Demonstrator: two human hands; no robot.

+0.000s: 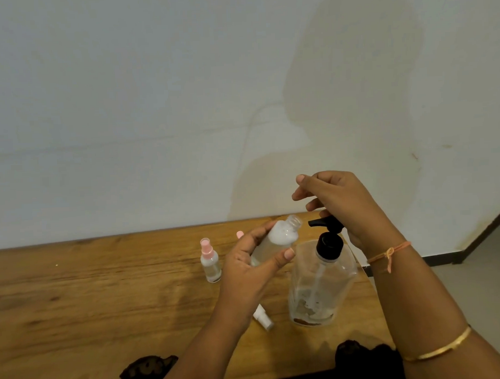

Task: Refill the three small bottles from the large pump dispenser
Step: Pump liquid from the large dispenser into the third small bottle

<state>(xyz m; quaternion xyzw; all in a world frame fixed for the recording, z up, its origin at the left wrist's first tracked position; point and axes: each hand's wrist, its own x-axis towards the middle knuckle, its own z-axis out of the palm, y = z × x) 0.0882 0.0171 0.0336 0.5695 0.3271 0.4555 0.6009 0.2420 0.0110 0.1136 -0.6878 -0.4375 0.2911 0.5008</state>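
My left hand (pixel 252 263) grips a small clear bottle (pixel 276 239), uncapped and tilted, its open mouth pointing at the black pump nozzle. White liquid shows inside it. My right hand (pixel 337 203) rests on top of the black pump head (pixel 328 226) of the large clear dispenser (pixel 321 286), fingers stretched out. The dispenser holds only a little liquid at its bottom. A second small bottle (pixel 210 261) with a pink spray cap stands upright to the left. A third pink cap (pixel 239 234) peeks out behind my left hand. A loose white spray cap (pixel 263 316) lies on the table.
The wooden table (pixel 91 294) stretches left and ends just right of the dispenser. A white wall stands close behind it. Dark cloth (pixel 368 361) lies along the table's near edge.
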